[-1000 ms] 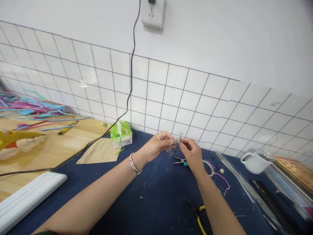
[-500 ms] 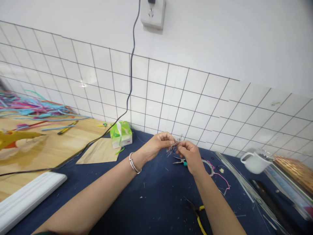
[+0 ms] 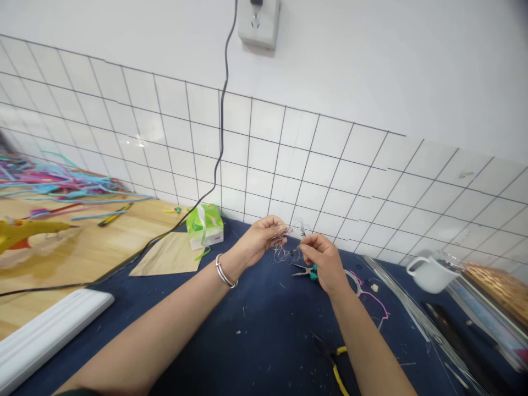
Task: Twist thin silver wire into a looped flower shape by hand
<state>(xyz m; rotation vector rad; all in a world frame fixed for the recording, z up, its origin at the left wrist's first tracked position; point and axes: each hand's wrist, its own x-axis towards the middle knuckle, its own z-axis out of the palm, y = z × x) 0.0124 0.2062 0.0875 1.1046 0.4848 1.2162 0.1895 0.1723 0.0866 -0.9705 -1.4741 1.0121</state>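
A looped piece of thin silvery wire hangs between my two hands above the dark blue mat. My left hand, with a bangle at the wrist, pinches its left side. On the right side, the thumb and forefinger of my right hand grip the wire. Several fine loops stick up and down around the fingers; the exact shape is too fine to make out. Pliers with teal handles lie just below the hands. Yellow-handled pliers rest nearer, partly hidden by my right forearm.
Behind stands a tiled wall. A green tissue pack and a brown paper sheet lie left; a yellow glue gun and pipe cleaners lie farther left. At right are a white mug, straight wires and a pink wire.
My hands have moved slightly apart, and the wire bundle between them is spread wider, with its loops showing more clearly. The things on the table stay where they were.
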